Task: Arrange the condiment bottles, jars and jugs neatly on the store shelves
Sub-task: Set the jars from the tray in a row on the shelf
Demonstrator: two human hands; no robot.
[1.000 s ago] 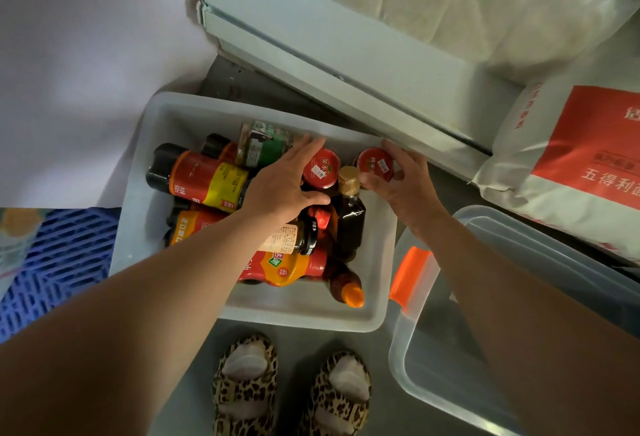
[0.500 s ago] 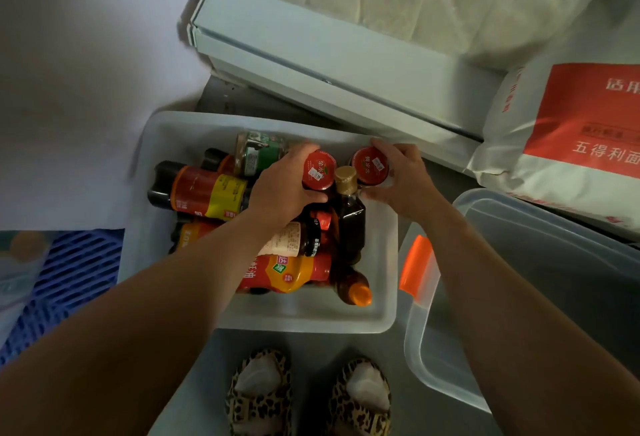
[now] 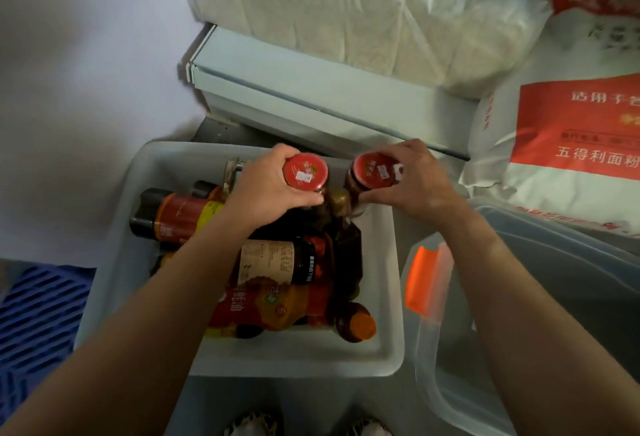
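Both jars now lifted clear of tub (image 3: 388, 349): L hand (image 3: 273, 190) grips left jar (image 3: 305, 172), R hand (image 3: 419, 183) grips right jar (image 3: 374, 171), upright, shelves beyond.

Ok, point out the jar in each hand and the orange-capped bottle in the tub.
left-hand jar (image 3: 305, 171), head view, middle of its red lid.
right-hand jar (image 3: 373, 171), head view, middle of its red lid.
orange-capped bottle (image 3: 363, 327), head view, on its orange cap.
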